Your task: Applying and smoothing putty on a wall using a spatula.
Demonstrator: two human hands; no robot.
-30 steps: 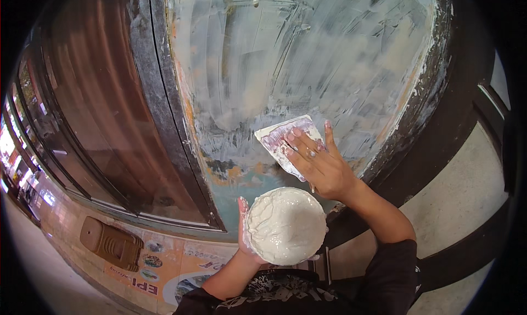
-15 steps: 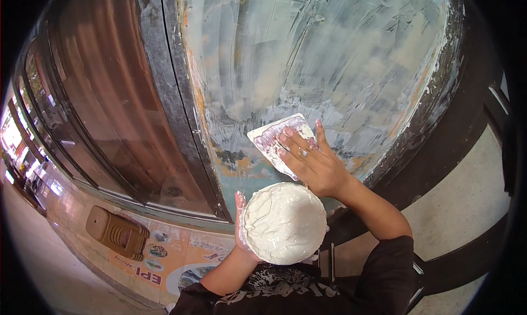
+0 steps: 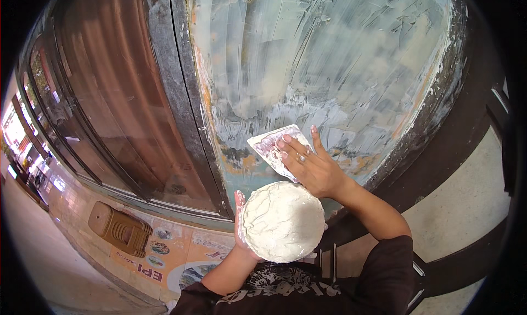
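Note:
My left hand [image 3: 240, 233] supports a round mass of creamy white putty [image 3: 282, 220] from below and at its left side. Its thumb or a finger sticks up, smeared with white. Whatever carries the putty is hidden underneath it. My right hand [image 3: 315, 169] grips a flat, square putty spreader [image 3: 268, 145], with several fingers laid over its smeared face and one finger raised apart. The spreader is tilted near the lower part of a wall panel [image 3: 329, 68] streaked with grey-white putty. I cannot tell whether its edge touches the panel. The putty lies just below the spreader.
Dark-framed glass [image 3: 121, 95] with a brown curtain behind it stands left of the panel. At the lower left, a brown plastic stool [image 3: 119, 227] rests near an orange printed banner [image 3: 186, 249]. A dark curved frame [image 3: 428, 155] borders the panel on the right.
My right hand and the spreader have dropped slightly, nearer the putty. My left hand stays almost where it was. The view has shifted a little, so the panel appears farther right.

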